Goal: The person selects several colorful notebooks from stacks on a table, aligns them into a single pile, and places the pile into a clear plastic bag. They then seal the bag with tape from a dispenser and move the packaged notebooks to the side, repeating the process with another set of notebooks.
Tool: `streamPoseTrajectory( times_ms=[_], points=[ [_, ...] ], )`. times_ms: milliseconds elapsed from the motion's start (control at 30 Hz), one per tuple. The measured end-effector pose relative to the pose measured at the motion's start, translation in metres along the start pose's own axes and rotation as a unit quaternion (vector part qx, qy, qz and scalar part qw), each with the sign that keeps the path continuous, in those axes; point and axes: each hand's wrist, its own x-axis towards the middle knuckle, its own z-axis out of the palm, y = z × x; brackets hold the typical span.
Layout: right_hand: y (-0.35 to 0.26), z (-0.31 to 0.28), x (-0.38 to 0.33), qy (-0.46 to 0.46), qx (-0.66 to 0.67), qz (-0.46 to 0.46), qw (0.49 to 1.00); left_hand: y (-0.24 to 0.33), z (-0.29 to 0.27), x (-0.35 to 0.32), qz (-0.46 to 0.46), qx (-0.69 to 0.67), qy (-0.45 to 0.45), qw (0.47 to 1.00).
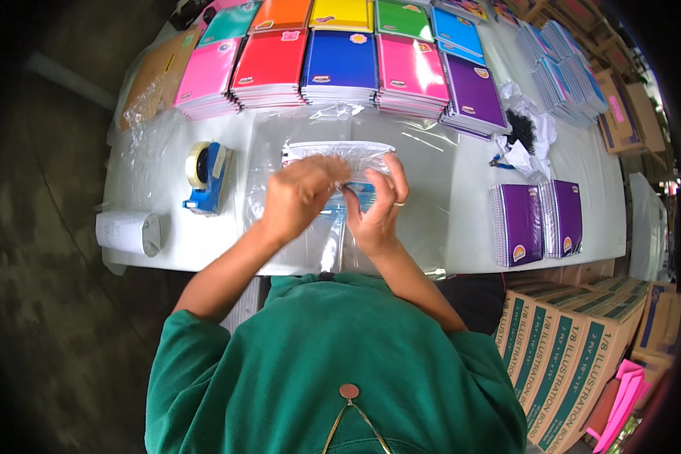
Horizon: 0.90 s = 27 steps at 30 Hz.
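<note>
In front of me lies a small stack of notebooks (pixel 340 148), its white page edges and a blue part showing under clear plastic wrap (pixel 371 160). My left hand (pixel 303 189) is over the stack's left side, its curled fingers smeared by motion, so its grip is unclear. Close beside it, my right hand (pixel 377 212) has bent fingers and its thumb drawn in at the plastic. A ring is on one finger. Beneath both hands a larger clear plastic sheet (pixel 424 189) spreads over the table. The hands hide much of the stack.
Colourful notebook stacks (pixel 340 64) line the far side. At left are a blue tape dispenser (pixel 213 178) and a white roll (pixel 129 232). At right sit wrapped purple notebooks (pixel 522 227), crumpled white paper with black ties (pixel 522 136), and cardboard boxes (pixel 575 356) below the table edge.
</note>
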Motion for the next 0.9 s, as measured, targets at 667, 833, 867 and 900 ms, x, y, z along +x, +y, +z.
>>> streamPoseTrajectory(
  times_ms=[667,833,867,900],
  points=[
    [0.01,-0.01,-0.005,-0.122,-0.104,-0.082,0.984,-0.182,-0.166,-0.145,-0.7,-0.147,-0.053,0.697],
    [0.011,-0.01,-0.008,-0.129,-0.108,-0.086,0.982,-0.179,-0.161,-0.142,-0.646,-0.169,-0.125,0.734],
    [0.012,-0.01,-0.009,-0.135,-0.105,-0.087,0.981,-0.18,-0.158,-0.158,-0.614,-0.259,-0.066,0.743],
    [0.011,-0.01,-0.009,-0.138,-0.104,-0.088,0.981,-0.179,-0.158,-0.173,-0.573,-0.345,-0.007,0.743]
  ],
)
